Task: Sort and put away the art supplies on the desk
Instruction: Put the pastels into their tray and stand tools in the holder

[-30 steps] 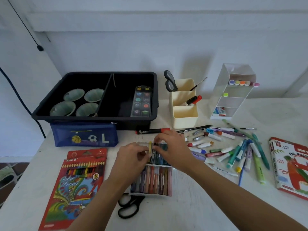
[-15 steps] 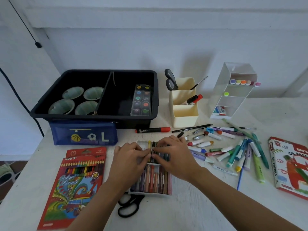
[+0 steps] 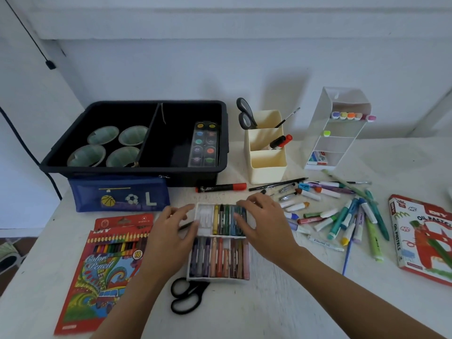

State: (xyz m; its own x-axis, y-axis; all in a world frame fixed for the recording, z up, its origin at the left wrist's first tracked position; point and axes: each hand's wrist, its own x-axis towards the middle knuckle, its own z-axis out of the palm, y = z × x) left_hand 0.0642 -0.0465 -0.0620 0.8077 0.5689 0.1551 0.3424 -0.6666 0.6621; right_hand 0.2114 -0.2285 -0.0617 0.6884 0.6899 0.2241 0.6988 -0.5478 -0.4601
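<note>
— Holding anything just now?
— No. Your left grip (image 3: 171,231) lies open-fingered against the left side of the pastel tray (image 3: 204,220). Your right grip (image 3: 266,226) rests flat on its far row of pastels (image 3: 230,221), mid-desk near the front edge.
— And the black bin (image 3: 151,104)?
— It's at the far-left corner, with four bowls (image 3: 102,135) in its left compartment and the paint palette (image 3: 204,145) in the right.

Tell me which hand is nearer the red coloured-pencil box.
Left. The left hand sits just right of the coloured-pencil box, at the pastel tray's left edge. The right hand rests on the tray's right side, farther from the box.
</note>
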